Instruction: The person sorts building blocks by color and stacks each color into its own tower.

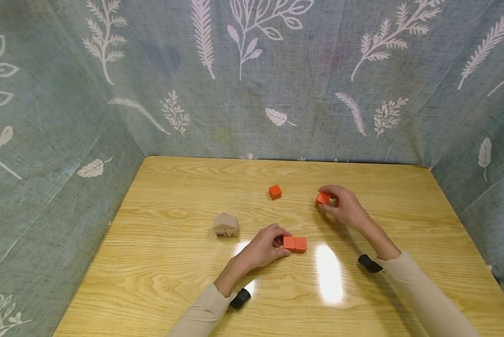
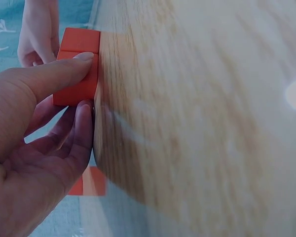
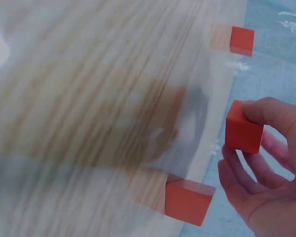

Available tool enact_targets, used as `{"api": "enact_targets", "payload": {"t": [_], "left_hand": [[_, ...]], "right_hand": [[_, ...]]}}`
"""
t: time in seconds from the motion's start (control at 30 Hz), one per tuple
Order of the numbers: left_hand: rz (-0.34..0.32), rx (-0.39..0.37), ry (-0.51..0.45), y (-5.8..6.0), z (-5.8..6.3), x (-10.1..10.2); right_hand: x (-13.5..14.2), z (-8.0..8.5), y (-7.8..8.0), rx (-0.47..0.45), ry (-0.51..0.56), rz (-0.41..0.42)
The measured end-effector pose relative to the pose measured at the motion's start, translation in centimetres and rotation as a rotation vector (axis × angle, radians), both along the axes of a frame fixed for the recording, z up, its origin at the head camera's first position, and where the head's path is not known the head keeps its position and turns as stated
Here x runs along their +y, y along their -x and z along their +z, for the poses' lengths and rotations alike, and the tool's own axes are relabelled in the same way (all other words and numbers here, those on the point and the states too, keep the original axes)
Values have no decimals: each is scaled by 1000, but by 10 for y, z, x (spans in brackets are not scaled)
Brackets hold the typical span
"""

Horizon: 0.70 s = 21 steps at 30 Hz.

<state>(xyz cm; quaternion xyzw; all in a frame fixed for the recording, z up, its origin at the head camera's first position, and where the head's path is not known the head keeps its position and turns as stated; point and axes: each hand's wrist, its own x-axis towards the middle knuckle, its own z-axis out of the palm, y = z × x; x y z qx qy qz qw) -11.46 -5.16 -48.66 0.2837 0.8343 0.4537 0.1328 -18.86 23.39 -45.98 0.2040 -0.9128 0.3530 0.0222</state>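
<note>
Two red cubes stand side by side on the wooden table in the head view. My left hand pinches the left cube of this pair between thumb and fingers. Its neighbour, the right cube, sits flush against it. Farther back and to the right, my right hand grips another red cube with the thumb on one face and fingertips on the opposite side. In the right wrist view this held cube appears above the table surface. A loose red cube rests behind the pair, left of my right hand.
Left of my left hand sits a small beige block cluster with a peaked top and dark marks on its front. Grey-blue leaf-patterned cloth hangs along the back and sides of the table. Black wrist cameras hang beneath both wrists.
</note>
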Motion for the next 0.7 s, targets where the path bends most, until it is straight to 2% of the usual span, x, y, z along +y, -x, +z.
{"api": "enact_targets", "payload": {"t": [0.37,0.7], "left_hand": [[0,14,3,2,-3,0],[-9,42,-21,3,-3,0]], "right_hand": [[-7,0,-14,-51,143,61],[-15,2,-25,-65,174,88]]}}
